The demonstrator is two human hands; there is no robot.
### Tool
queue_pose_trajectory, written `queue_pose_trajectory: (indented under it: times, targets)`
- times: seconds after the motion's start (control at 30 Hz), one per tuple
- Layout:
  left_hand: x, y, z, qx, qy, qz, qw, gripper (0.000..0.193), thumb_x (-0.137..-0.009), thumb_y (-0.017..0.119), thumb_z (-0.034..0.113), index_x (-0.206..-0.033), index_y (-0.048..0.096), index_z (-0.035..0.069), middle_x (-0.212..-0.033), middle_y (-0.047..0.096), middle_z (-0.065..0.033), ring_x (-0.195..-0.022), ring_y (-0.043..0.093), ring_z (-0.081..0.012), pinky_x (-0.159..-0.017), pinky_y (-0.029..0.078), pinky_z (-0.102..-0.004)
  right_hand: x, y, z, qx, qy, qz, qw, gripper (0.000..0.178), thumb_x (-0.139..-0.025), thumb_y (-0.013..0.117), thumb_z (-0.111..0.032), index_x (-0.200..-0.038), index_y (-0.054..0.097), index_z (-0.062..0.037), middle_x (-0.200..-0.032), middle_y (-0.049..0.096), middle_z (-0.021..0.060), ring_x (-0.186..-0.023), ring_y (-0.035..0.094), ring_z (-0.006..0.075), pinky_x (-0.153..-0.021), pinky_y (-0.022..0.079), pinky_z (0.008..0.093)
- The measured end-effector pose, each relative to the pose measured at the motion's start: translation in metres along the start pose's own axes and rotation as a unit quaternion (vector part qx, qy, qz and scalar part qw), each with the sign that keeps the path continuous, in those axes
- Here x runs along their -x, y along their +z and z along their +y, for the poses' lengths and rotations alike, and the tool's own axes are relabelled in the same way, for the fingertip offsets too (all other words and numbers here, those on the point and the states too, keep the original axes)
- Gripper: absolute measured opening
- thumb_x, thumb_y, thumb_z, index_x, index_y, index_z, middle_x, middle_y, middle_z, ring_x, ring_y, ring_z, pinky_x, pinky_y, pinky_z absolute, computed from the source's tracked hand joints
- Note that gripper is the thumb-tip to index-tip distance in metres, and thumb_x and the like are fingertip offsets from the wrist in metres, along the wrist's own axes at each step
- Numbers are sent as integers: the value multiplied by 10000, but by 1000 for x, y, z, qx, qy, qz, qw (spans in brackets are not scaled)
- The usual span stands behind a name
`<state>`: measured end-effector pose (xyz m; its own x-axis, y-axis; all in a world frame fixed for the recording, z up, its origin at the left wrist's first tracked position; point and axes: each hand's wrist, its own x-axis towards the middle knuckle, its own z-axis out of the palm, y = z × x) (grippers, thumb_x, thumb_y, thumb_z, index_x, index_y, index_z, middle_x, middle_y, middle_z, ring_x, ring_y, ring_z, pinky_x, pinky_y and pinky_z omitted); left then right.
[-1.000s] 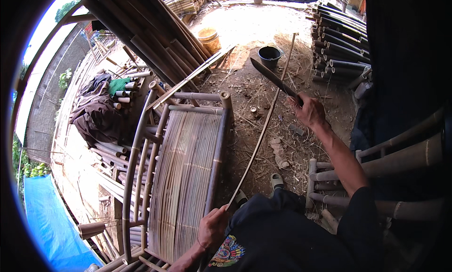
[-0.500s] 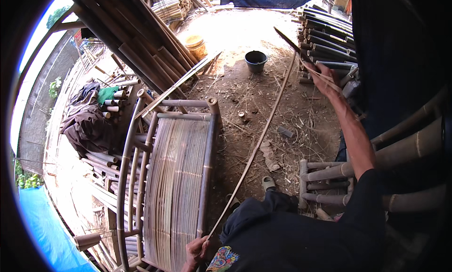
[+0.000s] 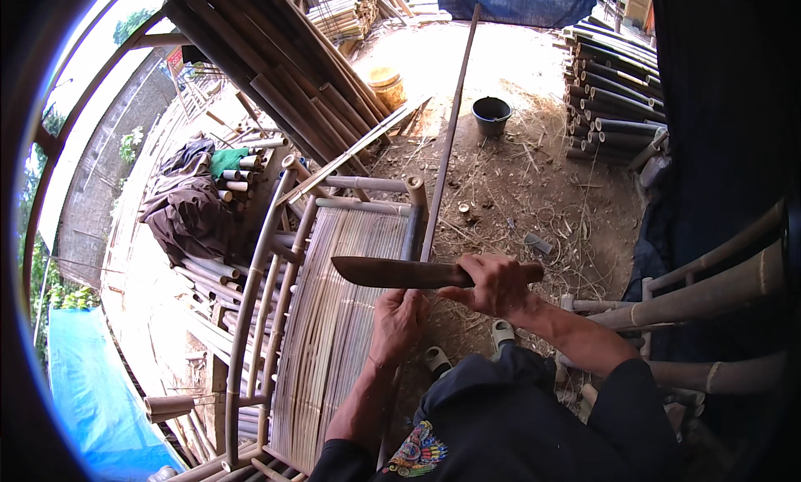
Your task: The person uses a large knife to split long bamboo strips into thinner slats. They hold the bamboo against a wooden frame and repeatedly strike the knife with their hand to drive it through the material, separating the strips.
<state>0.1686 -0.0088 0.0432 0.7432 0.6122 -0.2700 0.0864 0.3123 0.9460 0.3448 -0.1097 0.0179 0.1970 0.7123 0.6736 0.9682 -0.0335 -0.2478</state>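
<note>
My right hand (image 3: 499,288) is closed round the handle of a machete (image 3: 375,272), whose dark wide blade points left, nearly level. Just below the blade, my left hand (image 3: 395,325) is closed on a long thin bamboo strip (image 3: 452,123). From that hand the strip runs up and away across the yard to the blue sheet; its near part passes behind the wrist. The blade lies across the view above my left fingers; whether it touches the strip I cannot tell. Beside my left arm stands a bamboo bench (image 3: 334,257) with a slatted seat.
A black bucket (image 3: 491,117) and a yellow bucket (image 3: 386,87) stand on the littered ground. Bamboo poles are stacked at right (image 3: 613,98), and dark split bamboo (image 3: 275,65) leans at left. Another bamboo frame (image 3: 684,298) is close on my right.
My right hand has come in from the far right with the machete to beside my left hand. The left hand has moved up and forward; the strip now points farther away.
</note>
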Motion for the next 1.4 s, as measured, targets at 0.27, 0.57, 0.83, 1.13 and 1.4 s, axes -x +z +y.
queue_pose_trajectory:
  times: [0.27, 0.57, 0.83, 1.13, 1.4]
  targets:
    - [32, 12, 9, -28, 14, 21, 999, 358, -986, 514, 193, -1300, 539, 22, -660, 439, 77, -547, 377, 2, -468, 276, -170, -10, -12, 1, -63, 63, -68, 994, 633, -866, 447, -680, -777, 539, -60, -569, 585, 107, -524, 634, 325, -476, 509, 436]
    - [68, -1, -6, -94, 18, 6, 995, 416, -987, 511, 238, -1331, 498, 5, -675, 472, 69, -556, 407, -2, -481, 313, -167, -13, -15, 29, -16, 87, -53, 995, 623, -882, 402, -685, -805, 562, -89, -555, 578, 106, -501, 633, 278, -455, 506, 418]
    - [103, -17, -15, -37, -45, -6, 998, 422, -980, 525, 243, -1323, 504, -3, -696, 500, 71, -574, 425, -8, -500, 330, -170, -14, -31, 62, -65, 206, -135, 967, 610, -900, 356, -686, -786, 538, -116, -505, 510, 31, -420, 548, 159, -392, 462, 361]
    - [115, -22, -20, -79, -34, -45, 995, 380, -988, 497, 203, -1328, 510, 33, -727, 499, 79, -621, 415, 0, -533, 335, -171, -11, -41, 62, -61, 125, -64, 988, 594, -922, 365, -646, -782, 541, -96, -492, 494, 27, -393, 523, 163, -371, 434, 385]
    - [123, -25, -25, -115, -8, -54, 992, 404, -981, 509, 200, -1323, 496, -14, -731, 509, 73, -609, 426, -9, -531, 343, -174, -18, -52, 96, 13, 210, -62, 976, 601, -920, 358, -652, -823, 552, -91, -477, 496, 33, -418, 568, 153, -367, 434, 360]
